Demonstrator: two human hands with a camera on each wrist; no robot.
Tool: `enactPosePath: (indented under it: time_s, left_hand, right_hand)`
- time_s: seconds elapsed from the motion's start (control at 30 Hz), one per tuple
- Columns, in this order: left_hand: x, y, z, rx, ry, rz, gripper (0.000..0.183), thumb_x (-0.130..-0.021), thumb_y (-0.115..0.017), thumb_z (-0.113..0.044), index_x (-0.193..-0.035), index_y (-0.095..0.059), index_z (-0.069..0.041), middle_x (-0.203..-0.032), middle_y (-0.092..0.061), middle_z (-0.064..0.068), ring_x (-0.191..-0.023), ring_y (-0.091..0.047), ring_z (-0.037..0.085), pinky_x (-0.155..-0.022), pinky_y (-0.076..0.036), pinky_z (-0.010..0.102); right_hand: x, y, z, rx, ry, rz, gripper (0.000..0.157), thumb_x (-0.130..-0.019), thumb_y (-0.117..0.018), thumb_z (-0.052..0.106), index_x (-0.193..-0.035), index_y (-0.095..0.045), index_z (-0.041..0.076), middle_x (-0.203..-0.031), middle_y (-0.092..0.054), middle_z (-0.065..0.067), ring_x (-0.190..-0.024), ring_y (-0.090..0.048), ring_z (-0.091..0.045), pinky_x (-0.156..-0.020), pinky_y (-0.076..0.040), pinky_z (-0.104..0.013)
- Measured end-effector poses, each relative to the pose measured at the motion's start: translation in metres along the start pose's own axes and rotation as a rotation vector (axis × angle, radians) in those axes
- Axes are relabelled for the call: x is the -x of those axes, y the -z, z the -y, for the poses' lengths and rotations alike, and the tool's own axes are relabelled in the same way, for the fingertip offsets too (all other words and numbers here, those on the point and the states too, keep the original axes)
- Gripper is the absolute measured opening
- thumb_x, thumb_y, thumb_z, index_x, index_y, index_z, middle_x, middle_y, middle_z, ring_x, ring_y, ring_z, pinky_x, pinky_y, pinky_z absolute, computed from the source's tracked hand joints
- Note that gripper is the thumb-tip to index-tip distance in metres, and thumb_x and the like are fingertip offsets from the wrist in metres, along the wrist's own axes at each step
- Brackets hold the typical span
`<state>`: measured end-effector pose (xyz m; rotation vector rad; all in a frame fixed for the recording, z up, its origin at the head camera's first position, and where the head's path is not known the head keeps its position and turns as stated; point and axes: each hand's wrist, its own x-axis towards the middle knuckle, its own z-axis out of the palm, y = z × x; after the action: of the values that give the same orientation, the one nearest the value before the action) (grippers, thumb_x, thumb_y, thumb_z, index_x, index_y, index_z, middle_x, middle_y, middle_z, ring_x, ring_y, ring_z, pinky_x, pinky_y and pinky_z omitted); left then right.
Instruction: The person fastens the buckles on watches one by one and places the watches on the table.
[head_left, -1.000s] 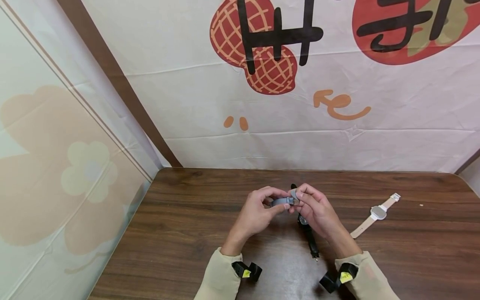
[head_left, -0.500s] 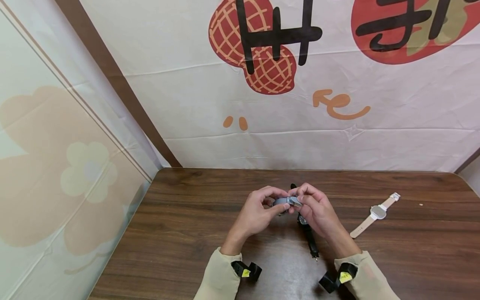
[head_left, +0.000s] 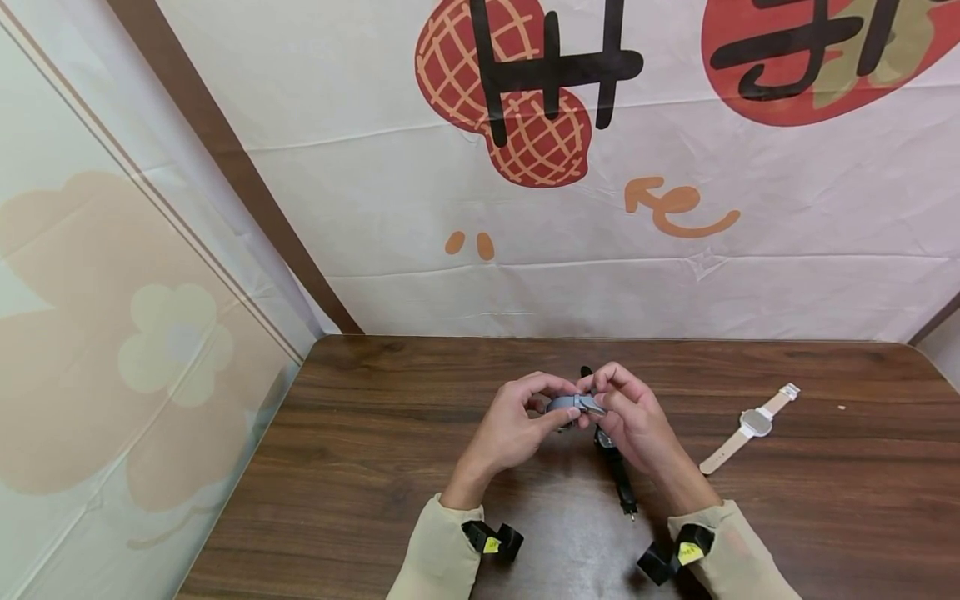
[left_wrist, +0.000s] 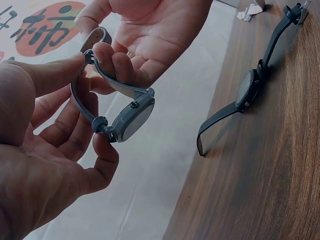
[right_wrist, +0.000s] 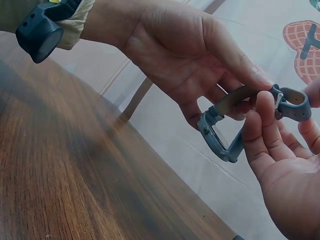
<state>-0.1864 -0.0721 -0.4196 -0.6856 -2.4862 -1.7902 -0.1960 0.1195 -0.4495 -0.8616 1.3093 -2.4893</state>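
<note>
Above the table, both hands hold a wristwatch with a grey-blue strap (head_left: 564,403), its strap bent into a closed ring. My left hand (head_left: 510,425) pinches the strap near the buckle (right_wrist: 278,100), thumb on top. In the left wrist view the watch case (left_wrist: 134,119) hangs at the lower side of that ring, against a left fingertip. With thumb and fingers, my right hand (head_left: 637,421) grips the strap's free end, which curls back in a small loop (right_wrist: 296,111) at the buckle. Under the hands lies a black wristwatch (head_left: 618,477), partly covered by the right hand.
A wristwatch with a pale pink strap (head_left: 757,423) lies flat on the brown wooden table (head_left: 360,467), right of the right hand. A tiny white speck (head_left: 842,407) is farther right. A printed white cloth (head_left: 420,300) hangs behind the table's back edge.
A second ago the strap's free end stood up by the right fingertips; it has since swung down and right, folded at the buckle. Over the last half second the hands barely move.
</note>
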Motion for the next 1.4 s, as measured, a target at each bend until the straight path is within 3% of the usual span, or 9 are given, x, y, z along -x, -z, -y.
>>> enactPosePath:
  time_s: [0.5, 0.9, 1.4]
  left_hand:
    - [0.0002, 0.0001, 0.0002, -0.012, 0.005, 0.01, 0.017, -0.088, -0.076, -0.012, -0.104, -0.073, -0.012, -0.103, -0.071, -0.005, -0.092, -0.06, 0.008, -0.076, -0.048, 0.028]
    - [0.0008, 0.0006, 0.0005, -0.023, 0.006, 0.018, 0.018, -0.088, -0.076, -0.015, -0.105, -0.073, -0.014, -0.103, -0.071, -0.007, -0.092, -0.06, 0.008, -0.079, -0.051, 0.039]
    - [0.0007, 0.0005, 0.001, -0.021, -0.012, 0.025, 0.017, -0.088, -0.076, -0.016, -0.105, -0.074, -0.015, -0.104, -0.071, -0.006, -0.094, -0.061, 0.009, -0.079, -0.049, 0.031]
  right_hand:
    - [0.0004, 0.0008, -0.0002, 0.002, -0.019, -0.023, 0.02, -0.094, -0.034, -0.013, -0.1, -0.043, 0.004, -0.105, -0.062, -0.005, -0.085, -0.061, -0.014, -0.073, -0.055, -0.024]
    - [0.0006, 0.0014, -0.0011, -0.007, -0.007, -0.005, 0.019, -0.097, -0.038, -0.011, -0.102, -0.044, 0.006, -0.106, -0.062, -0.005, -0.084, -0.061, -0.013, -0.071, -0.054, -0.024]
    - [0.0008, 0.0021, -0.0016, 0.004, -0.009, -0.008, 0.016, -0.098, -0.04, -0.01, -0.102, -0.044, 0.005, -0.106, -0.063, -0.005, -0.083, -0.062, -0.012, -0.07, -0.055, -0.023]
